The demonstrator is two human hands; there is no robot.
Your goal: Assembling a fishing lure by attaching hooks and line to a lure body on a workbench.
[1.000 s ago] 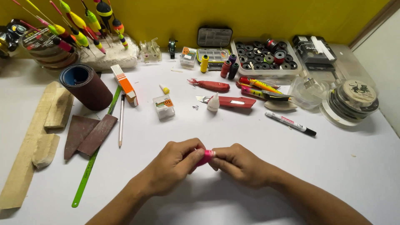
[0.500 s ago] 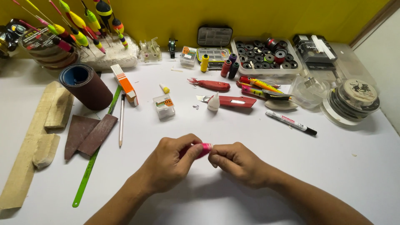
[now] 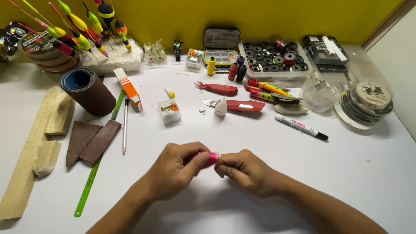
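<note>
A small pink object, rounded and only partly visible, sits pinched between the fingertips of both hands just above the white table. My left hand grips its left side with thumb and fingers. My right hand closes on its right end. Most of the object is hidden by my fingers.
Behind my hands lie a pencil, green ruler, sandpaper pieces, a sandpaper roll, wood blocks, small clear box, red utility knife, fishing lures, a marker, line spools, floats and tackle boxes.
My hands have shifted slightly with small turning motions on the pink object; it stays pinched between both hands at the same spot.
</note>
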